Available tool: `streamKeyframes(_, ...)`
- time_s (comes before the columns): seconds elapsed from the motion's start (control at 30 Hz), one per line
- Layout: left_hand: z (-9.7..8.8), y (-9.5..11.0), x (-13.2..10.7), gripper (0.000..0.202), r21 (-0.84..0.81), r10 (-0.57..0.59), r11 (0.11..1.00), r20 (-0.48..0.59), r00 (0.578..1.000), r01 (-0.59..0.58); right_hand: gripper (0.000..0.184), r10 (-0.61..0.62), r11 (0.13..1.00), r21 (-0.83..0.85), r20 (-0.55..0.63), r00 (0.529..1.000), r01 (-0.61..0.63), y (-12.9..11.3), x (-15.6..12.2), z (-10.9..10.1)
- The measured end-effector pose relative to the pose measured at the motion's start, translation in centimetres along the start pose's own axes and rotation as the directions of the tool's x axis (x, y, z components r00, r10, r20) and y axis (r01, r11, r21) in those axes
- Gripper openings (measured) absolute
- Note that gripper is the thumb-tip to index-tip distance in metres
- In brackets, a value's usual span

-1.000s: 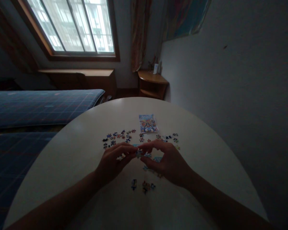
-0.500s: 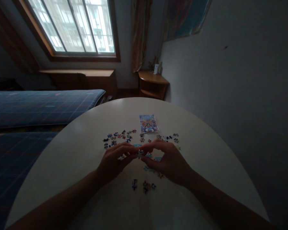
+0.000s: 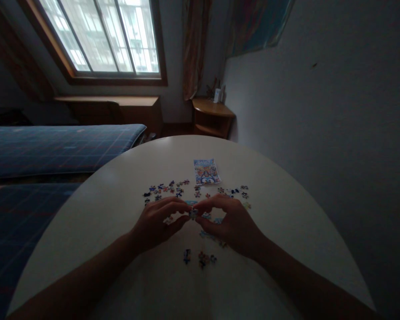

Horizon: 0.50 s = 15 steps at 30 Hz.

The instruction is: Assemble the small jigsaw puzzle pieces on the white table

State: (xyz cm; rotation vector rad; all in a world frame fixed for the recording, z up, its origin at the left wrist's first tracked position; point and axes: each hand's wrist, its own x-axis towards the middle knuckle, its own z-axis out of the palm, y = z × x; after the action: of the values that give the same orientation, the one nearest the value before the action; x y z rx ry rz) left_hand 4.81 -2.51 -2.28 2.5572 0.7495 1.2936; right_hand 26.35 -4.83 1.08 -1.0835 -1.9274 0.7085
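My left hand and my right hand meet over the middle of a round white table. Both pinch small jigsaw pieces held between their fingertips, thumbs underneath. Another pale piece shows inside my left hand's curled fingers. Several loose puzzle pieces lie scattered just beyond my left hand, and more loose pieces lie beyond my right hand. A small joined cluster and a single dark piece lie close to me between my wrists. A colourful reference picture card lies flat farther back.
A bed with a blue plaid cover runs along the left of the table. A grey wall stands close on the right. A wooden corner shelf and a window are at the back.
Both hands have stayed together at the same spot, shifting only slightly away from me while working the pinched pieces. The pieces on the table have not moved.
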Motion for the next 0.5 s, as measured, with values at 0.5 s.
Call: streamKeyframes(0.5, -0.5, -1.6, -0.2, 0.01, 0.134, 0.058, 0.988, 0.129, 0.99, -0.075, 0.017, 0.033, 0.999, -0.026, 0.01, 0.999, -0.033, 1.4, 0.0, 1.4)
